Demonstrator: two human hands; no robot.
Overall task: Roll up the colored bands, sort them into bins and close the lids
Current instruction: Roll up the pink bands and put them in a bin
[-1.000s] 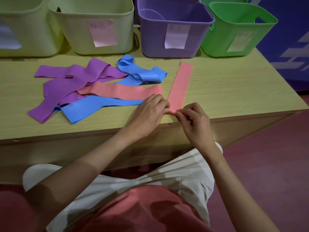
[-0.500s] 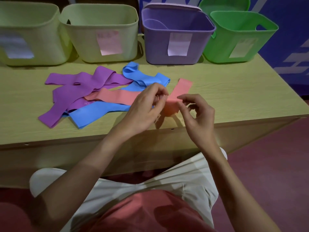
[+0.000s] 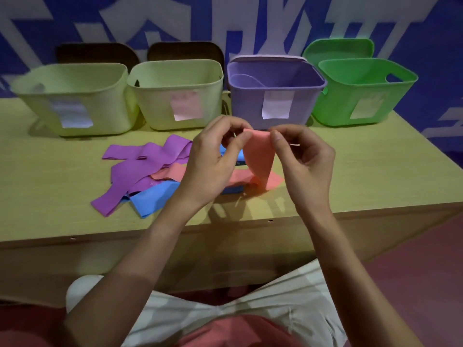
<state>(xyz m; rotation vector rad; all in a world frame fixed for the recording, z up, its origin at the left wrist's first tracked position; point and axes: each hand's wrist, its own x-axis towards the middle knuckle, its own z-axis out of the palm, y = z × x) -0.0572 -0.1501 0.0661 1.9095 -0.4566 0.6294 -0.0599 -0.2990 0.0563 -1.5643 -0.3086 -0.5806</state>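
A light wooden tabletop (image 3: 363,171) fills the middle of the view, with small holes along its front edge. Behind its far edge stand two dark chair backs (image 3: 185,51) against a blue wall with white shapes (image 3: 288,18). Reddish floor (image 3: 413,284) lies beyond the right edge.

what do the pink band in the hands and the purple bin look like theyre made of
Pink band: probably thin rubber or latex, matte; it hangs limp and smooth from the pinching left hand and right hand. Purple bin: likely moulded plastic, dull satin finish; rigid walls, rolled rim.
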